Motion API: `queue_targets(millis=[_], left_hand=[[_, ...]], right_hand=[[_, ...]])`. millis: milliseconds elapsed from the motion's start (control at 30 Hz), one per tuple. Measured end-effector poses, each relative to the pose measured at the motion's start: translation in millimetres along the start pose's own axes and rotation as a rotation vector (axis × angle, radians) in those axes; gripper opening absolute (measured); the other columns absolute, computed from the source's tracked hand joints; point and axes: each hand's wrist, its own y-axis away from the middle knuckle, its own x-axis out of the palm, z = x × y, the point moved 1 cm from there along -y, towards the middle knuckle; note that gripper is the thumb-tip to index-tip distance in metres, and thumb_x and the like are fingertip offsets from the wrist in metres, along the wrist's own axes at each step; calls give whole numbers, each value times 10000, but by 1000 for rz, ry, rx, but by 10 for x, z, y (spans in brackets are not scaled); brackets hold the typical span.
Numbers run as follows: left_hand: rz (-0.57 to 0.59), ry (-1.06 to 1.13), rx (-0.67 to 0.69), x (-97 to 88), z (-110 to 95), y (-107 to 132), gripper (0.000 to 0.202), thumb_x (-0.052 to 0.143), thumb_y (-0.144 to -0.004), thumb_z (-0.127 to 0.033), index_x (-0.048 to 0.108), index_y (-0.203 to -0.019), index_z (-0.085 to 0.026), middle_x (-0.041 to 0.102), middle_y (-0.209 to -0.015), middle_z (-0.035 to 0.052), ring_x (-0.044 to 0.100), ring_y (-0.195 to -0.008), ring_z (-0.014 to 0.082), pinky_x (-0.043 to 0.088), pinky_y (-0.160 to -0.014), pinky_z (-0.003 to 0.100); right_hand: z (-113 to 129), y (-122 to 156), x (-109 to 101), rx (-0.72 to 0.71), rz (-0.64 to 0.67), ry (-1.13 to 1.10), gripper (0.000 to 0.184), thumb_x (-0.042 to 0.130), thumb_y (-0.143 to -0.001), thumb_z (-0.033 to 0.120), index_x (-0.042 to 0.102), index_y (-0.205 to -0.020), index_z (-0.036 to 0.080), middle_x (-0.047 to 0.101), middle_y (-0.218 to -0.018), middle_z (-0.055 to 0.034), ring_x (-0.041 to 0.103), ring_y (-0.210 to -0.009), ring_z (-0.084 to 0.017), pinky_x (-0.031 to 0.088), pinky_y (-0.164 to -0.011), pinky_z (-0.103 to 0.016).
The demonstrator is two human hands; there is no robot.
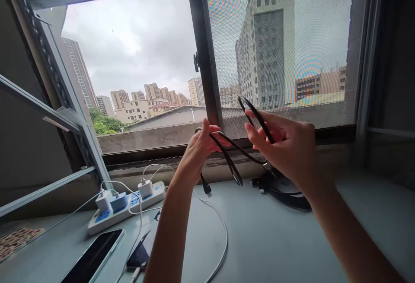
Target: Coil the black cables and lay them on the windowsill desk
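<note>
Both hands are raised in front of a window, holding a black cable [233,153]. My left hand [197,149] pinches one stretch of it, and its plug end [206,188] dangles below that hand. My right hand [285,144] has its fingers closed round a loop of the same cable, which arches above the fingers. The rest of the black cable lies coiled [285,192] on the grey table [275,240] under my right wrist.
A white power strip [126,207] with white and blue chargers lies at the left, white cables [220,235] trailing from it. A dark phone [94,257] lies at the near left. A metal shelf frame [65,119] stands at the left; the window sill [155,138] is ahead.
</note>
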Motion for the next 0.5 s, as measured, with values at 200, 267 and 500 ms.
queue_targets(millis=[200,267,500], left_hand=[[-43,67,24,18,41,-44,421,619,-719,-591,614,-756,-172,601,-654,12,598,-606,118,470,-561,212],[-53,80,31,10,65,-66,422,623,-715,-590,612,-743,-169,602,-638,13,601,-591,122,471,-547,213],[-22,-5,112,31,28,-66,423,585,-756,-576,637,-717,-158,648,-645,53,625,-605,141,464,-518,204]], right_hand=[[45,44,187,36,245,-139,471,714,-777,509,620,-1099,178,633,-714,27,500,-439,-106,383,-478,-225],[63,63,220,37,308,-86,571,768,-712,508,586,-1141,178,645,-809,-3,553,-523,-145,383,-490,-236],[67,110,276,36,390,197,367,655,-793,289,593,-1148,223,636,-666,21,606,-584,-215,327,-491,-266]])
